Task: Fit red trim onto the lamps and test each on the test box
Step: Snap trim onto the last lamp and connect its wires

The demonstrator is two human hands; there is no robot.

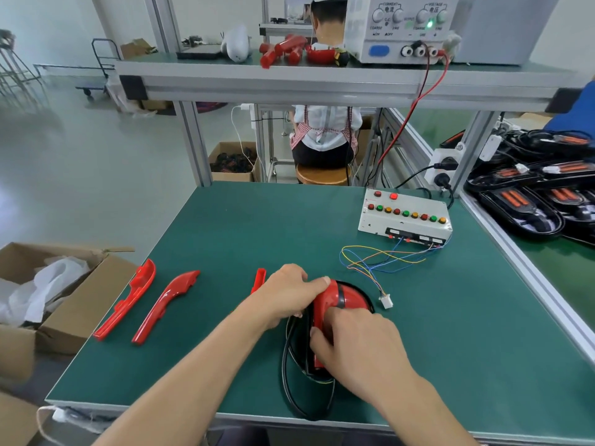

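On a green workbench mat [225, 236], the left hand [286, 294] and right hand [360, 346] clamped glossy red plastic trim [325, 304] onto a black-framed lamp [289, 365] — fitting seemingly unfinished, white button-studded test box [405, 220] untouched, two spare red trims [128, 300] waiting.

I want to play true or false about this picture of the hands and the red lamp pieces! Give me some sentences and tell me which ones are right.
1. Both hands, the left hand and the right hand, are on the lamp. True.
2. The white connector on the coloured wires is plugged into the lamp. False: it lies loose on the green mat, beside the lamp.
3. Two long red trim pieces lie left of the hands. True.
4. The test box sits at the left of the table. False: it sits at the back right.
5. A green light glows on the power supply on the shelf. True.
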